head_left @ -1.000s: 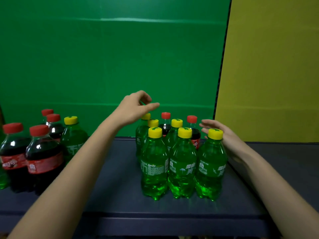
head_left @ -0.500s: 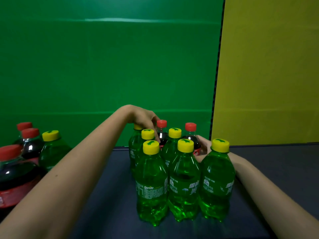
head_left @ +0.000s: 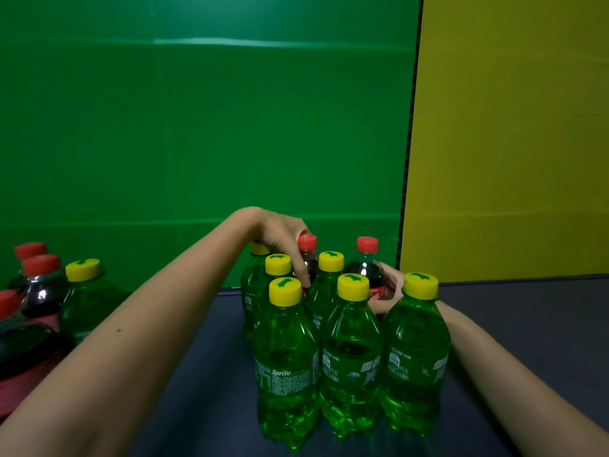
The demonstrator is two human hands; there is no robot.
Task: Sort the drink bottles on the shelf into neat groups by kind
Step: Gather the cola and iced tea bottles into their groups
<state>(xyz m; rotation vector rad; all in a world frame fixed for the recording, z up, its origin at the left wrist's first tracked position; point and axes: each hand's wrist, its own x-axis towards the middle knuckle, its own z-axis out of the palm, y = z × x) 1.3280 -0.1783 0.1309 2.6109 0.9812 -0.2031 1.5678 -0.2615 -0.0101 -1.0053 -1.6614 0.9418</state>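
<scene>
Several green Sprite bottles (head_left: 349, 357) with yellow caps stand clustered mid-shelf. Behind them stand two dark cola bottles with red caps. My left hand (head_left: 280, 235) reaches over the cluster, its fingers closed around the neck of the left cola bottle (head_left: 308, 245). My right hand (head_left: 390, 291) is mostly hidden behind the front right Sprite bottle and wraps the body of the right cola bottle (head_left: 369, 272). At the far left stands a group of cola bottles (head_left: 41, 285) with one Sprite bottle (head_left: 85, 298) among them.
The dark shelf surface (head_left: 211, 374) lies bare between the left group and the middle cluster, and also to the right (head_left: 527, 324). A green back panel (head_left: 197, 127) and a yellow panel (head_left: 510, 143) close off the rear.
My left hand dropped from above the cluster onto the left cola bottle's neck. My right hand slid in behind the Sprite bottles to the right cola bottle. The view moved closer.
</scene>
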